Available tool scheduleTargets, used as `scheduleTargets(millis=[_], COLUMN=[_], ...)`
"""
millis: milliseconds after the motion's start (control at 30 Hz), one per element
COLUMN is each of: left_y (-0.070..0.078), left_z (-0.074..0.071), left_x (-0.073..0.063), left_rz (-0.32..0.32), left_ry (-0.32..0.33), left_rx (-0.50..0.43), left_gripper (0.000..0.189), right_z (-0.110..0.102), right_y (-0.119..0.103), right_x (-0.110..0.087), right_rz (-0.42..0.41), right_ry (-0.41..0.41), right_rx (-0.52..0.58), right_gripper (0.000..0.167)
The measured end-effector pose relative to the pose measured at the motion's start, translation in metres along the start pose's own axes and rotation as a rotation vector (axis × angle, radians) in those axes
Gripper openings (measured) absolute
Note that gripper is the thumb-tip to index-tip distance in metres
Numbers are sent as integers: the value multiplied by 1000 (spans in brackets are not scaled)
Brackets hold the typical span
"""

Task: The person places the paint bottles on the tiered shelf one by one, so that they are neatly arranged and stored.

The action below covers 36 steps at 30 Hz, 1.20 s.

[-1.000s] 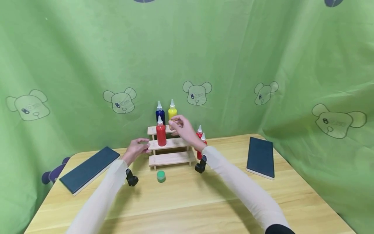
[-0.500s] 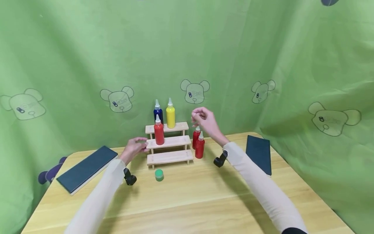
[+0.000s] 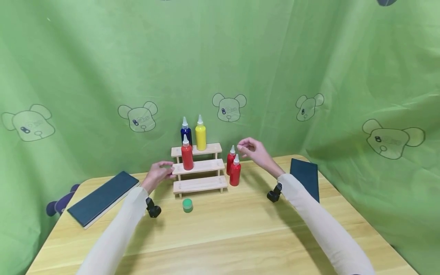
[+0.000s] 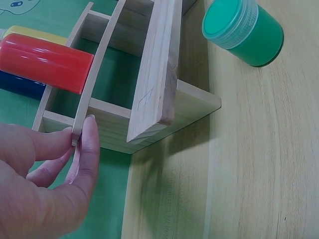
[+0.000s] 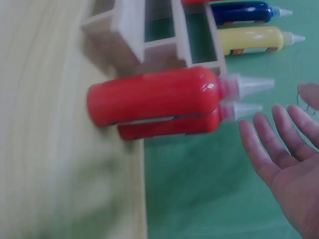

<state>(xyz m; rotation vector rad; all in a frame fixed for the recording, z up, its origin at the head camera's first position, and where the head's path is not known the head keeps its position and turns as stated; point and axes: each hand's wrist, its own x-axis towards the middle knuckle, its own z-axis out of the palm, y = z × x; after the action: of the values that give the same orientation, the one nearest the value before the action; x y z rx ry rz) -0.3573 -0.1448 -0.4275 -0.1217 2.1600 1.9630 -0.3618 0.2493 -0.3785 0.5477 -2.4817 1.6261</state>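
Observation:
A three-step wooden rack (image 3: 200,185) stands at the back of the table. My left hand (image 3: 158,175) pinches the left end of its middle step between thumb and fingers, as the left wrist view shows. On that step a red squeeze bottle (image 3: 187,157) stands upright. The top step bears a blue bottle (image 3: 186,133) and a yellow bottle (image 3: 201,136). Right of the rack, two more red bottles, a front one (image 3: 235,173) and a rear one (image 3: 230,162), stand on the table. My right hand (image 5: 294,154) hovers beside their nozzles, fingers relaxed, holding nothing.
A small green-lidded jar (image 3: 187,205) sits in front of the rack. Dark flat books lie at the left (image 3: 104,198) and right (image 3: 305,178) of the wooden table (image 3: 213,236). A green curtain (image 3: 268,76) hangs close behind.
My right hand has moved away from the yellow bottle on the top step, rightward, then down beside the two red bottles. The left hand keeps its grip on the rack.

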Motion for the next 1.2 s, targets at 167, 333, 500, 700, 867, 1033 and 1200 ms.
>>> scheduleTargets(millis=[167,333,500,700,867,1033,1200], left_y=[0,-3,-5,-5,-4,-4,-4], left_z=[-1,0,0,-1,-1,-1,-1], left_x=[-1,2,2,1,0,1,1], left_rz=[0,-11,-5,-8,-9,-10,-11], left_ry=[2,-23,-18,-13,-12,-4,4], left_rx=[-4,-12,-25,-44,-53,-52,-46], left_gripper=[46,47,47,47,47,47,47], right_z=[-3,-1,8,20,27,33,36], right_y=[21,40,49,50,55,61,61], right_x=[-11,-27,-31,-33,-36,-37,-36], right_rz=[10,33,47,59,74,79,78], right_ry=[-47,-87,-123,-99,-85,-64,-36], right_rx=[-49,-85,-61,-47,-62,-64,-65], right_gripper=[43,48,52,52,54,56,53])
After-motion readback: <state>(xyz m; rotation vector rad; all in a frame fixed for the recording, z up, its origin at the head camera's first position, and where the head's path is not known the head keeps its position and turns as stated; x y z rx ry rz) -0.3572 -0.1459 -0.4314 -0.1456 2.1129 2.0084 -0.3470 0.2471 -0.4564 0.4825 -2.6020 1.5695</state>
